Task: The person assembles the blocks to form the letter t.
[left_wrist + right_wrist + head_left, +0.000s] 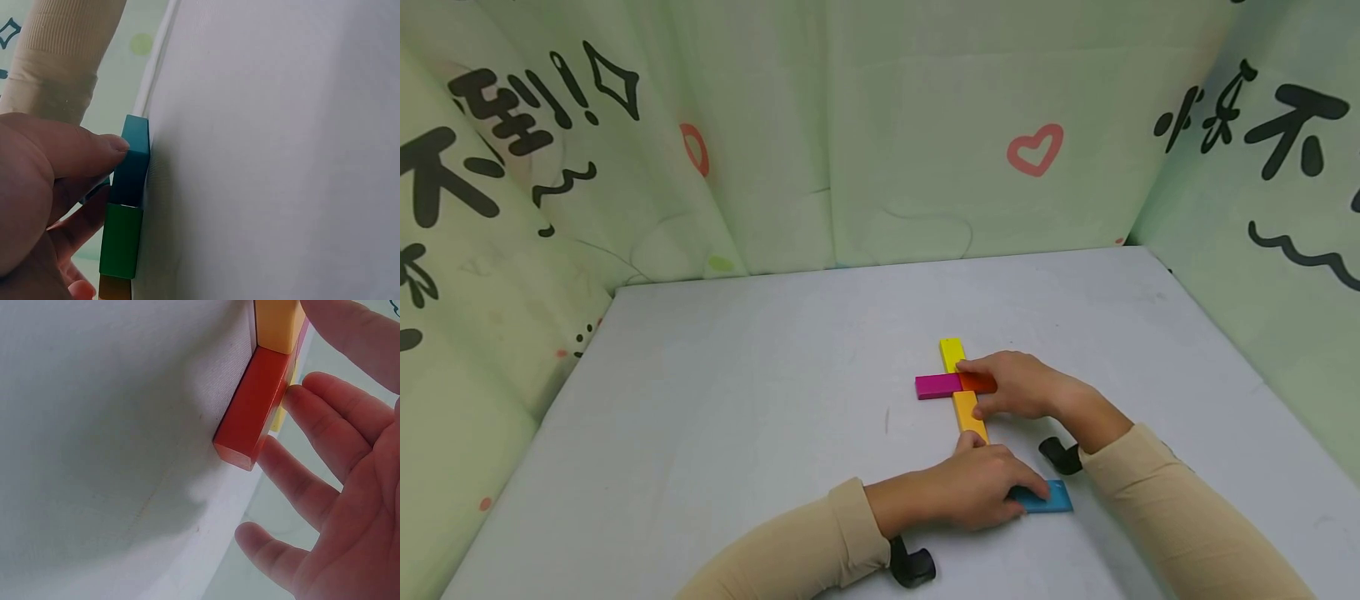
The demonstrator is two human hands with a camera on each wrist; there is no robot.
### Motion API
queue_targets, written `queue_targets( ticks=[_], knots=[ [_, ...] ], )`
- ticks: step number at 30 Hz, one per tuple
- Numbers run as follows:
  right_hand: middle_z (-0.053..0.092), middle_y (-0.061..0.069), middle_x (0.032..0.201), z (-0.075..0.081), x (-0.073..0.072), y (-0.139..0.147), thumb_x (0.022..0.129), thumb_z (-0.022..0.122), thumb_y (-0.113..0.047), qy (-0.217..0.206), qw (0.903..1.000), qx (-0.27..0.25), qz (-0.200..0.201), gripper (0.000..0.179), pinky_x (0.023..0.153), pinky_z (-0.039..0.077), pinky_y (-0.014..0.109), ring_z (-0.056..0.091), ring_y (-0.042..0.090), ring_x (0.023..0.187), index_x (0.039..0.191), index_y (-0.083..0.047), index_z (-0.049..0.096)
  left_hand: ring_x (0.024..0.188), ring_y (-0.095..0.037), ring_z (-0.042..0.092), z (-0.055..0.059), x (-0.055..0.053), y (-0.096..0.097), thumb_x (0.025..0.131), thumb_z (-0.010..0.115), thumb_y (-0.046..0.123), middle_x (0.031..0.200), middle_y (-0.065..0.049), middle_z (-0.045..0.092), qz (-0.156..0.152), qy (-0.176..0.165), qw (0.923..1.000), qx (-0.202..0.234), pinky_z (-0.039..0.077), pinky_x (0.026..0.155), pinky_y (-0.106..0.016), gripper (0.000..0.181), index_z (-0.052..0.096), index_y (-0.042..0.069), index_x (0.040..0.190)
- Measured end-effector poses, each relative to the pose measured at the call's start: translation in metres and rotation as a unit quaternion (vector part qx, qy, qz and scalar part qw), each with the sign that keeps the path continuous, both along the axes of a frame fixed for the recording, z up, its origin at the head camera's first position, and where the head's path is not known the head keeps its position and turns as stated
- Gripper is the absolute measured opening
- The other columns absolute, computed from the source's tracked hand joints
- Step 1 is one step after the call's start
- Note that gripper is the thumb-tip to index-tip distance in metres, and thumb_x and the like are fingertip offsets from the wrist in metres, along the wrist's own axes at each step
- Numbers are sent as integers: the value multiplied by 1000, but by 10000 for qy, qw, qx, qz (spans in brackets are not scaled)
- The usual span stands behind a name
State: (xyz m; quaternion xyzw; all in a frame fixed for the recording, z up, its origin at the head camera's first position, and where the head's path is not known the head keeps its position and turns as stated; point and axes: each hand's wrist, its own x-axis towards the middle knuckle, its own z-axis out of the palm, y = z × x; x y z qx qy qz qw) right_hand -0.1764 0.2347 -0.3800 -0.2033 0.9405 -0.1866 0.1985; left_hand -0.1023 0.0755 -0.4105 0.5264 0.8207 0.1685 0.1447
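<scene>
My left hand [958, 492] pinches a blue block [1054, 497] lying flat on the table, its thumb seen on one long side in the left wrist view. Another finger of that hand touches the lower end of a yellow-orange block [967, 408]. A green block [122, 240] abuts the blue one; the hand hides it from the head camera. My right hand [1026, 385] rests its fairly straight fingertips against a red block [253, 409], with the thumb by the yellow-orange block. A magenta block [937, 386] and a yellow block [951, 354] adjoin these, forming a cross.
The blocks lie on a white-covered table [737, 400], right of its middle. Pale green printed curtains [910, 150] surround its far side and flanks. Black wrist-worn pieces [913, 567] hang below the sleeves.
</scene>
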Motion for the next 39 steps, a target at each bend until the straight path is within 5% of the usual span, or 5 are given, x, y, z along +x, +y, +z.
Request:
queue_targets(
  ticks=[26, 39],
  knots=[
    [53, 19, 142, 2, 2, -3, 86, 80, -28, -35, 10000, 21, -64, 71, 103, 39, 59, 45, 43, 129, 146, -6, 51, 98, 5, 50, 1, 1, 0, 94, 73, 25, 118, 23, 66, 155, -168, 9997, 90, 23, 81, -28, 33, 70, 27, 127],
    [52, 20, 143, 2, 2, -1, 86, 80, -28, -31, 10000, 27, -71, 71, 102, 40, 59, 44, 44, 130, 147, -6, 51, 111, 1, 46, 4, 2, -7, 93, 74, 30, 121, 22, 64, 159, -234, 9995, 113, 25, 83, -29, 36, 69, 27, 128]
  ],
)
